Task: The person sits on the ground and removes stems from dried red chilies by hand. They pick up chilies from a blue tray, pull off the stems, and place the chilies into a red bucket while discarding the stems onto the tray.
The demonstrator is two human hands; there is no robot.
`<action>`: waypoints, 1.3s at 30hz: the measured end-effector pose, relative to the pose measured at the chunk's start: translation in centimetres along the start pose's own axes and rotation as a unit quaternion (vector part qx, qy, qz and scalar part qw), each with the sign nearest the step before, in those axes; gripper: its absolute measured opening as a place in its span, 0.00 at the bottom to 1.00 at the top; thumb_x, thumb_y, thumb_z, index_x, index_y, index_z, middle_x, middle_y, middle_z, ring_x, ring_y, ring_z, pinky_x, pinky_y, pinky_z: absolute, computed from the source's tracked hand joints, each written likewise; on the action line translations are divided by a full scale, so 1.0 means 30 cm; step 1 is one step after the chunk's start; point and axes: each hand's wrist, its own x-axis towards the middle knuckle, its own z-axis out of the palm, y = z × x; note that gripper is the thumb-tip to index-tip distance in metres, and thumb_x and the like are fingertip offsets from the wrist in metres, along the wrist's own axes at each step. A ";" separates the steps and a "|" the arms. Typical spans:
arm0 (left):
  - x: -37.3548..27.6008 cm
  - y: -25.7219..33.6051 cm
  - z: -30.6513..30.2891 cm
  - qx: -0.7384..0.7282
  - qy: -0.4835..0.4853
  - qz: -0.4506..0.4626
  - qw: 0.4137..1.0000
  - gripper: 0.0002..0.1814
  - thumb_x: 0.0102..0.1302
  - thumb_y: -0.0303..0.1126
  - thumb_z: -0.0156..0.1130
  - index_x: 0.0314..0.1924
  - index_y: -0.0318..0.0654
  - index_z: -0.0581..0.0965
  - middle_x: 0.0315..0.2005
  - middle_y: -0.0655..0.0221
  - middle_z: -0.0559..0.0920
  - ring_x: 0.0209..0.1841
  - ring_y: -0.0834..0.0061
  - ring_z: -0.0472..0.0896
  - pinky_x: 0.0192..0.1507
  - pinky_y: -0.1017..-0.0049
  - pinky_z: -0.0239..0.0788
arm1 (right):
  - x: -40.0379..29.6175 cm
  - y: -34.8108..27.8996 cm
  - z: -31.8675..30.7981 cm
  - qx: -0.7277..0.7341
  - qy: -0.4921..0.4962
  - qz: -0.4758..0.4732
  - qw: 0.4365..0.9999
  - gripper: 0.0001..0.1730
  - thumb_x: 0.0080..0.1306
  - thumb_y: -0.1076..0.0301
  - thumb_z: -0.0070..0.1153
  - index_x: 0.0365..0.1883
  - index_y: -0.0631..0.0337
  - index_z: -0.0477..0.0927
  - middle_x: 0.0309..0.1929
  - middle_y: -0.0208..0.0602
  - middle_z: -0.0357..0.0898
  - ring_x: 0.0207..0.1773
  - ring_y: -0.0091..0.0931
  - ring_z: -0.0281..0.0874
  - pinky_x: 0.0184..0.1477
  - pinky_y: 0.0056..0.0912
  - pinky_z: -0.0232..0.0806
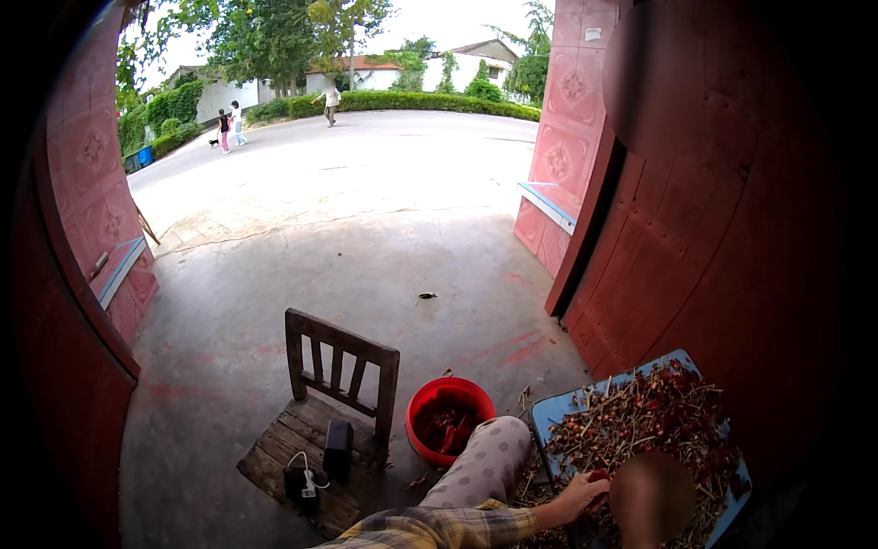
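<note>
My left hand point(582, 495), in a yellow plaid sleeve, is at the lower right over the near edge of a blue tabletop point(728, 525). Its fingers are closed on a small dark-red piece point(599, 475), which looks like dried chili pepper. Close beside it, my right hand point(648, 504) is blurred, so its fingers and anything in them cannot be made out. Across the tabletop spreads a heap of dried stems and dark-red pepper pieces point(638, 425). A red plastic tub point(420, 432) holding dark-red dried peppers point(449, 422) stands on the floor beyond my knee.
A wooden chair point(341, 350) at left carries a black box point(338, 449) and a black device with a white cable point(302, 484). Red doors point(672, 274) flank the doorway. Tiled ledges point(549, 199) stand outside. People point(330, 103) and a small dog point(213, 143) are on the road.
</note>
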 end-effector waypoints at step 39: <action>-0.080 0.005 -0.060 -0.129 -0.055 -0.034 0.989 0.08 0.65 0.34 0.58 0.32 0.40 0.73 0.22 0.69 0.73 0.23 0.75 0.70 0.34 0.69 0.63 | 0.177 0.026 -0.192 -0.414 0.046 -0.189 0.889 0.17 0.64 0.73 0.51 0.51 0.51 0.78 0.50 0.37 0.73 0.44 0.38 0.77 0.45 0.44 0.71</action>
